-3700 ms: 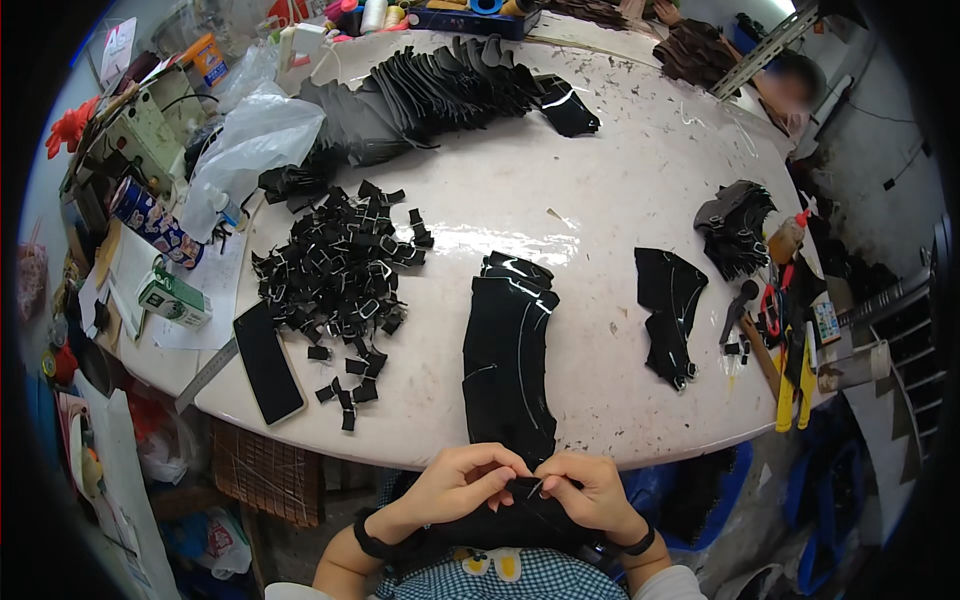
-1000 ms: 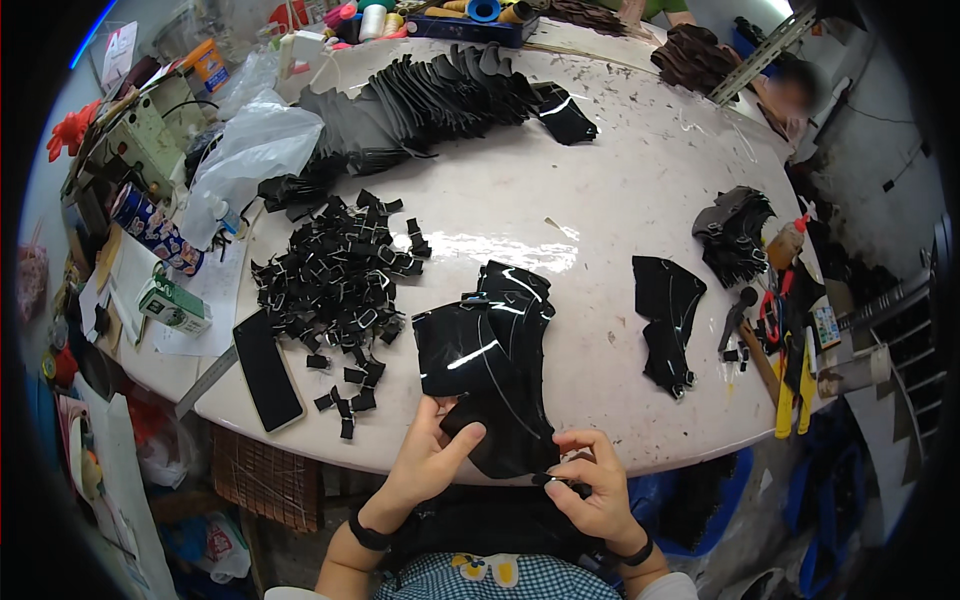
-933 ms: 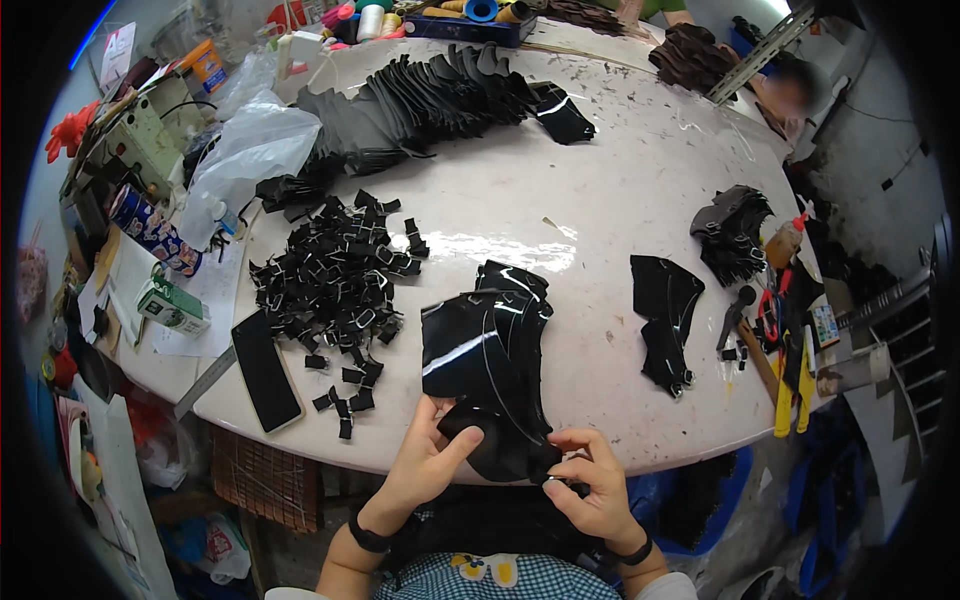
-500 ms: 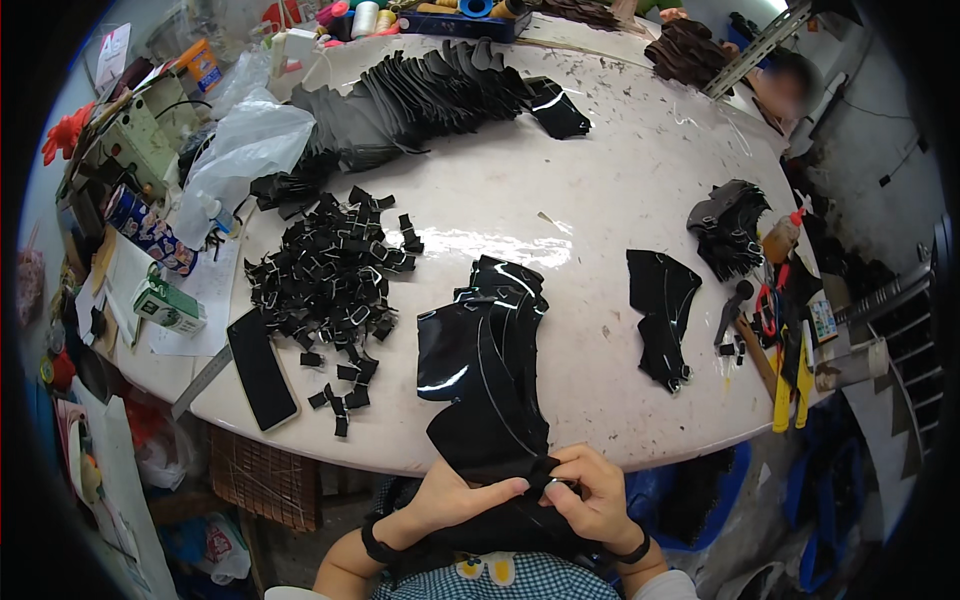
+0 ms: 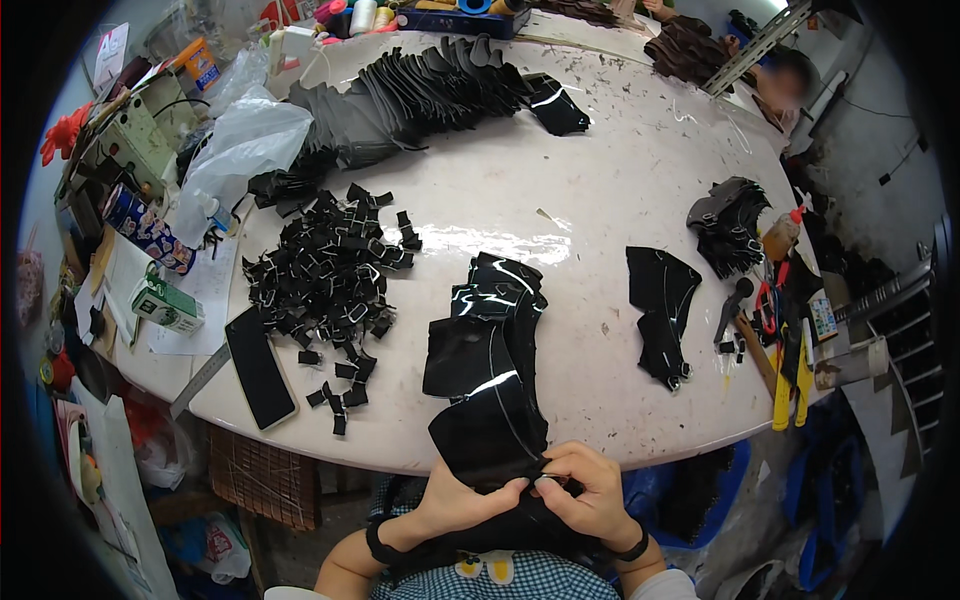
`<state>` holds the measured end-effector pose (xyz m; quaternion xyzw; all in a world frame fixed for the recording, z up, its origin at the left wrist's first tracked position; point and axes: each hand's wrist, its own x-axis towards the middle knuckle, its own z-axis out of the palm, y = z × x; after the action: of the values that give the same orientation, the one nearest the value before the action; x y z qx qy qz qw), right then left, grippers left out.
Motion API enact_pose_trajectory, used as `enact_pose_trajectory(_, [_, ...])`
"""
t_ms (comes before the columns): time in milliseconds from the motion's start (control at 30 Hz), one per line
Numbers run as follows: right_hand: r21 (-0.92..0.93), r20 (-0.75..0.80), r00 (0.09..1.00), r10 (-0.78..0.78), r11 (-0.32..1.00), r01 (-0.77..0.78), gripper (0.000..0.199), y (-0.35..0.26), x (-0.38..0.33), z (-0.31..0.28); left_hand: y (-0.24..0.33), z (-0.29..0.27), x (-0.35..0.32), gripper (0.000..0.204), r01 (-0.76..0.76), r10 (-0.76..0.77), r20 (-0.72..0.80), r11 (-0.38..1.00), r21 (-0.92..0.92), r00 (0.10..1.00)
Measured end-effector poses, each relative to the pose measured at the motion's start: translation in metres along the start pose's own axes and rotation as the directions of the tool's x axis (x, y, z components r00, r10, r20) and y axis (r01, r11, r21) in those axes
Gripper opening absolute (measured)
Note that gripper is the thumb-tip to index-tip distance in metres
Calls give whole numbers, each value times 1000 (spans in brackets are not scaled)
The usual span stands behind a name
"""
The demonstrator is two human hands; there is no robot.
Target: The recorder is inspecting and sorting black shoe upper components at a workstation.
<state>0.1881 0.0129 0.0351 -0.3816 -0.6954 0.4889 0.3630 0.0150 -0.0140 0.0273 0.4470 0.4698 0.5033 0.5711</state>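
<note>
A glossy black leather piece (image 5: 490,425) hangs over the table's front edge, its lower end between my two hands. My left hand (image 5: 455,505) pinches that end, thumb stretched toward the right hand. My right hand (image 5: 585,490) is closed, thumb and forefinger pinching a small black tab with a glint of metal at the leather's edge; fingers hide most of it. More folded black leather pieces (image 5: 500,285) lie stacked just beyond. To the left is a heap of small black tabs with metal rings (image 5: 320,270).
A finished-looking black piece (image 5: 662,310) lies to the right, near a small black stack (image 5: 730,225), a glue bottle (image 5: 783,238) and yellow-handled scissors (image 5: 792,385). At left are a phone (image 5: 262,370) and ruler (image 5: 200,382). A long row of black pieces (image 5: 410,100) spans the back. Another person sits far right.
The leather's upper left flap has shifted, showing more of the stack beyond. My hands have drawn slightly closer together, and the right fingers have tightened over the small tab.
</note>
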Motion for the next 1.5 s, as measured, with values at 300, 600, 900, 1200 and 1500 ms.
enact_pose_trajectory(300, [-5, -60, 996, 72, 997, -72, 20, 0, 0, 8, 2, -1, 2, 25, -70, 65, 42, 989, 129, 997])
enact_pose_trajectory(600, [-161, -64, 996, -65, 985, 54, 22, 3, 1, 5, 5, 5, -13, 27, -213, 214, 22, 947, 240, 977])
enact_pose_trajectory(900, [-93, -57, 995, -82, 993, 77, 24, 8, -2, -1, 5, -5, -4, 33, -379, 326, 259, 906, 189, 909])
enact_pose_trajectory(1200, [404, 88, 964, 250, 876, -264, 28, -4, -7, 11, -7, -17, 8, 34, -223, 180, 245, 962, 160, 953])
enact_pose_trajectory(1500, [445, 166, 948, 273, 837, -319, 17, 0, -7, 5, -2, -9, 1, 30, -223, 201, 146, 962, 160, 969])
